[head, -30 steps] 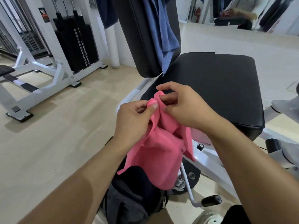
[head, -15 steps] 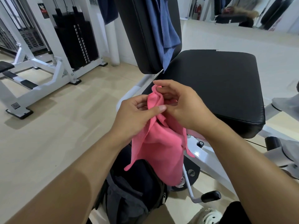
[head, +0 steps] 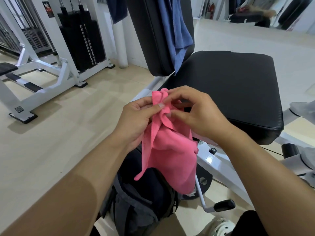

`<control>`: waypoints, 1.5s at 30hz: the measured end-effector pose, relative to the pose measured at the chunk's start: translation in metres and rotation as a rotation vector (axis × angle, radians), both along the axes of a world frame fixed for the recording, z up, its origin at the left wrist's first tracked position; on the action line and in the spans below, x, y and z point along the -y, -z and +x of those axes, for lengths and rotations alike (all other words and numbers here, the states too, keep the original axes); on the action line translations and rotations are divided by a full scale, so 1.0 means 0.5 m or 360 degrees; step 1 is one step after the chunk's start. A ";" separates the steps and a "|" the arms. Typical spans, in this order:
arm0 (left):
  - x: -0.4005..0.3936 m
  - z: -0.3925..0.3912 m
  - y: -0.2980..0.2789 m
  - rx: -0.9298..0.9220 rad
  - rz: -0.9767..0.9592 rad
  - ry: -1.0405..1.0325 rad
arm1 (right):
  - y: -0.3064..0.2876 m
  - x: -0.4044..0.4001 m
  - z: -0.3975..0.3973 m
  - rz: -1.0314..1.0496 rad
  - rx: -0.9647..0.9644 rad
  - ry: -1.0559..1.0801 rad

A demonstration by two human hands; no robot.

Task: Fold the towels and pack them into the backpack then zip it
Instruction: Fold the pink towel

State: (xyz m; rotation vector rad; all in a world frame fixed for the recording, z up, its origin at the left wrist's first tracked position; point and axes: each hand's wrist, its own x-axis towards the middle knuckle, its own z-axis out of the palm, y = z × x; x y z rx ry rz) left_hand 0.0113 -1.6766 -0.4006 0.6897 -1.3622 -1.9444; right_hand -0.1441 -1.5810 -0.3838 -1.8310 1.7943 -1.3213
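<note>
A pink towel (head: 170,154) hangs bunched in front of me, above a dark backpack (head: 144,198) that stands open on the floor beside the bench. My left hand (head: 138,118) pinches the towel's top edge between thumb and fingers. My right hand (head: 196,113) pinches the same edge just to the right, fingers curled into the cloth. A blue towel (head: 177,31) drapes over the upright backrest of the bench. The backpack's inside is dark and partly hidden by the pink towel.
The black padded bench seat (head: 230,92) lies right behind my hands, on a white metal frame with a lever handle (head: 223,205) low down. A weight-stack machine (head: 80,45) stands at the far left on the pale wooden floor. My shoe (head: 223,225) shows at the bottom.
Both hands have worked along the pink towel's top edge, and the right hand's fingers have spread and re-pinched it. The towel hangs a little differently; the view has shifted slightly.
</note>
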 end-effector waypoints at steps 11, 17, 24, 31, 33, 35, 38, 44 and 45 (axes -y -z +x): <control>-0.024 -0.001 -0.009 0.0142 -0.0238 -0.0204 | -0.026 -0.011 0.017 -0.0105 -0.0012 0.0248; -0.040 -0.001 -0.006 0.0108 -0.0383 -0.0224 | -0.016 0.000 0.014 0.0029 -0.0123 0.0324; -0.041 0.002 -0.005 0.0129 -0.0419 -0.0212 | -0.013 0.003 0.009 0.0071 0.0030 0.0313; -0.041 0.000 0.001 0.0235 -0.0648 -0.0200 | -0.016 -0.001 0.010 0.0101 0.0149 0.0246; -0.040 0.000 0.001 0.0235 -0.0669 -0.0202 | -0.015 -0.003 0.009 0.0106 0.0160 0.0242; -0.041 -0.001 0.000 0.0239 -0.0702 -0.0217 | -0.014 -0.003 0.007 0.0109 0.0148 0.0228; -0.039 0.000 -0.001 0.0224 -0.0702 -0.0197 | -0.016 -0.002 0.002 0.0132 0.0154 0.0168; -0.034 0.024 -0.021 0.0047 -0.0531 -0.0065 | -0.036 -0.011 -0.001 0.0180 0.0259 -0.0035; -0.033 0.030 -0.025 0.0021 -0.0489 -0.0042 | -0.038 -0.013 0.000 0.0193 0.0264 -0.0057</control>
